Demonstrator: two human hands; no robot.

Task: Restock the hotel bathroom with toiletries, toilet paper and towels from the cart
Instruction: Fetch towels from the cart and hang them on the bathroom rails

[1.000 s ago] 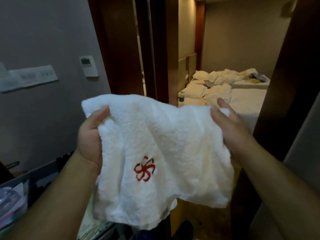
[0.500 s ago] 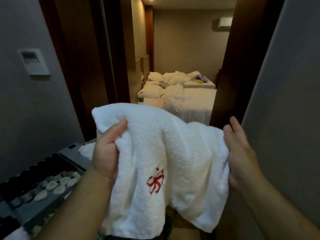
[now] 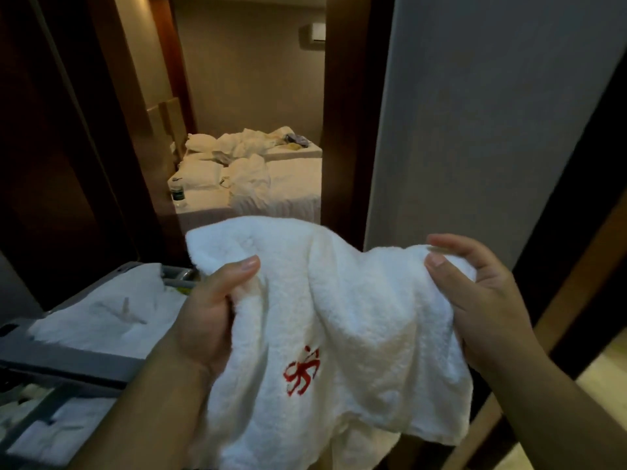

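- We've got both hands curled tight: left hand (image 3: pixel 210 310) and right hand (image 3: pixel 481 300) each pinching the white logo towel (image 3: pixel 325 320).
- It sags between them, above the cart (image 3: pixel 78 364).

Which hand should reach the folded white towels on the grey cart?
Left, likely: the left hand grips the white red-emblem terry towel beside those folded white towels; the right hand is farther.
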